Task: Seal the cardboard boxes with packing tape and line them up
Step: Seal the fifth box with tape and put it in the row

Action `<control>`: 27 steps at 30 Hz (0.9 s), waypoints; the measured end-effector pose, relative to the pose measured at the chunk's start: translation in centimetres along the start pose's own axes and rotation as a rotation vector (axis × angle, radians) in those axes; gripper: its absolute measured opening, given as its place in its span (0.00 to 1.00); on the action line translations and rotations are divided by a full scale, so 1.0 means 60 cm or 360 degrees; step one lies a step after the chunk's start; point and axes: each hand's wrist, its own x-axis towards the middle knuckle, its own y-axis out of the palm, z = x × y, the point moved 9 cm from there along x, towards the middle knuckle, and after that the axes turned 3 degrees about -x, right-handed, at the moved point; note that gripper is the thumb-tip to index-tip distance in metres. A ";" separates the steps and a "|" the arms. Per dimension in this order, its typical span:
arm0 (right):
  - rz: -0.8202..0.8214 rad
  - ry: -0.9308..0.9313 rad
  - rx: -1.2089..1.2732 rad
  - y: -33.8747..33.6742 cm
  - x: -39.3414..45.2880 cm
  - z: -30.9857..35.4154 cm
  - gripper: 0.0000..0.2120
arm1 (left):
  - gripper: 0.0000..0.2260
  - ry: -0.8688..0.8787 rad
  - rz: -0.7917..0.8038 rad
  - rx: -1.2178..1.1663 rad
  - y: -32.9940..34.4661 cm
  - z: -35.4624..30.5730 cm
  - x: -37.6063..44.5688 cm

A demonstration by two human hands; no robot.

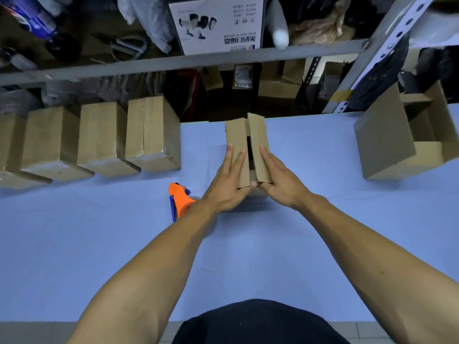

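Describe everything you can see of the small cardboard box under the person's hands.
The small box is plain brown cardboard, standing on the blue table near its far edge. Its two long top flaps are folded inward, not quite meeting: a dark gap runs between them. No tape shows on it. The left hand presses flat on the left flap, the right hand on the right flap, thumbs at the near end.

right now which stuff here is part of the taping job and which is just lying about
Job:
- box, flaps pressed shut by left hand and right hand
- tape gun
- sealed boxes in a row
- open box

Lying about:
- scanner carton on the shelf
- scissors
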 end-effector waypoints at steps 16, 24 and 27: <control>-0.0266 0.0456 0.0736 0.001 0.011 -0.042 0.37 | 0.37 -0.0703 -0.0384 -0.1305 0.006 0.068 0.037; -0.0383 0.0236 0.0139 -0.034 0.019 -0.013 0.32 | 0.25 -0.0703 -0.0153 -0.1265 0.001 0.060 0.051; -0.0424 0.0208 -0.0317 -0.020 0.006 0.029 0.29 | 0.25 -0.0717 -0.0249 -0.1300 0.002 0.052 0.043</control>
